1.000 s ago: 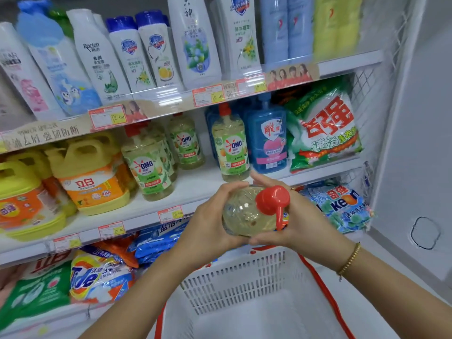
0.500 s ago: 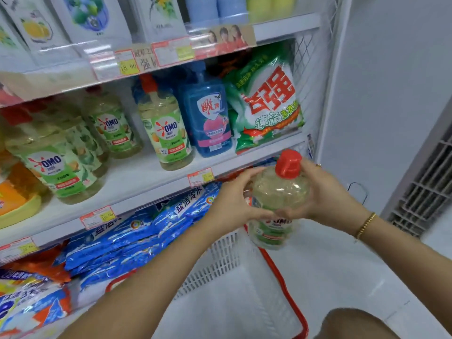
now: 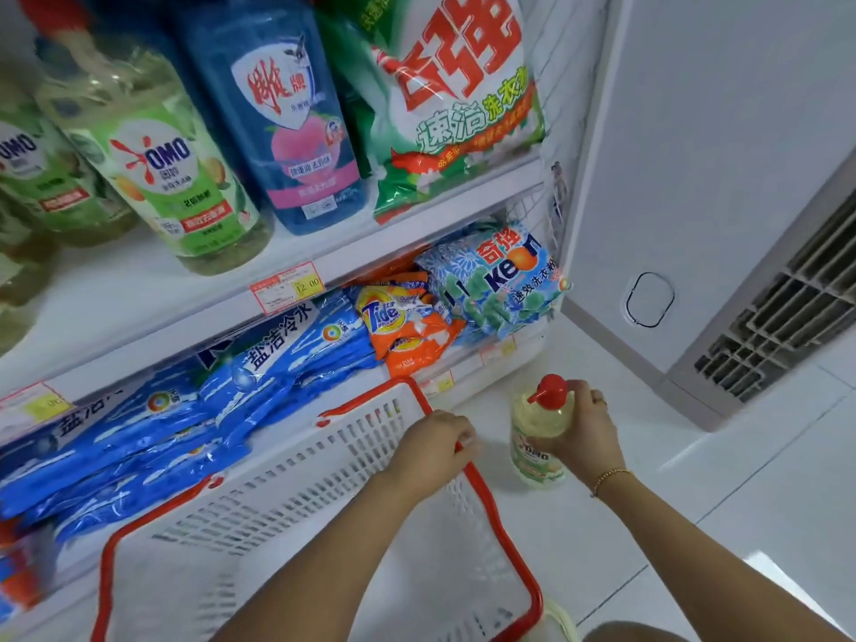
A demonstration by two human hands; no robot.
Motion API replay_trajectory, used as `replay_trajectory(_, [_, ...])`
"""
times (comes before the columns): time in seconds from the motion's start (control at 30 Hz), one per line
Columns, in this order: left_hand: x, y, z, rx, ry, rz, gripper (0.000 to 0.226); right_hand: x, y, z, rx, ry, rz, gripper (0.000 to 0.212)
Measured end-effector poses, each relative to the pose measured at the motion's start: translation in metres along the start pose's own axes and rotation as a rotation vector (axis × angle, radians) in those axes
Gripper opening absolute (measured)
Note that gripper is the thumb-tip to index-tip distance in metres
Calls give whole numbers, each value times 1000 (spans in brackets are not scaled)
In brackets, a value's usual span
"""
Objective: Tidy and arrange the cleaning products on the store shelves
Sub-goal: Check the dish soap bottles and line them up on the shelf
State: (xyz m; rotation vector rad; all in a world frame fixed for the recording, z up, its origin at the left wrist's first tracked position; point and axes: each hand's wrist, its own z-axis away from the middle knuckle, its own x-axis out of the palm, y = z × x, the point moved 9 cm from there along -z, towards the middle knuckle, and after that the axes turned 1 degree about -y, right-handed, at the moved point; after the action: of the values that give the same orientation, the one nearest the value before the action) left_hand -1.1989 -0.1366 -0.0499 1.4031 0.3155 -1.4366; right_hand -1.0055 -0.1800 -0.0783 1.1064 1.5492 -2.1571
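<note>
1. In the lower right of centre, the right hand (image 3: 584, 433) is wrapped around the shoulder of a clear OMO bottle (image 3: 539, 437) with a red cap (image 3: 550, 390); the bottle stands upright and low over the white floor (image 3: 695, 502), just right of the basket. Whether its base touches the floor cannot be told.
2. The left hand (image 3: 433, 447) is curled closed over the red rim of the white basket (image 3: 296, 525), at the rim's right edge near frame centre.
3. A gold bracelet (image 3: 610, 479) sits on the right wrist.
4. On the shelf (image 3: 139, 308) in the upper left stand more OMO bottles (image 3: 162, 169) beside a blue bottle (image 3: 296, 118).
5. To the right of these, at upper centre, leans a green-and-white detergent bag (image 3: 458, 99).
6. Below that shelf, blue detergent bags (image 3: 194, 410) lie stacked at left, with an orange Tide bag (image 3: 407, 326) and a pale blue Keon bag (image 3: 500, 280) toward the centre.
7. A price tag (image 3: 287, 287) is fixed to the shelf edge.
</note>
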Motion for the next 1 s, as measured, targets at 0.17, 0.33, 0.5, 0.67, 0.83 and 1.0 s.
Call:
replay_trajectory(0.17, [-5,-8,2,22,59,98,20,29,25,-1,72,-26,-97,83])
replay_trajectory(0.33, [-21,-16,10,-3,68,265,17,39,33,7,84,-21,-115,86])
replay_trajectory(0.5, [-74,-33,41,7,74,283,16,33,21,7,159,-263,76,85])
replay_trajectory(0.67, [-198,-78,104,38,309,200,11,-20,-113,5,-83,-423,795,53])
replay_trajectory(0.83, [-340,-133,207,11,934,112,13,-49,-357,70,-708,-133,135,10])
replay_trajectory(1.0, [-380,-212,290,-291,1473,166,61,28,-500,99,-843,-233,-315,8])
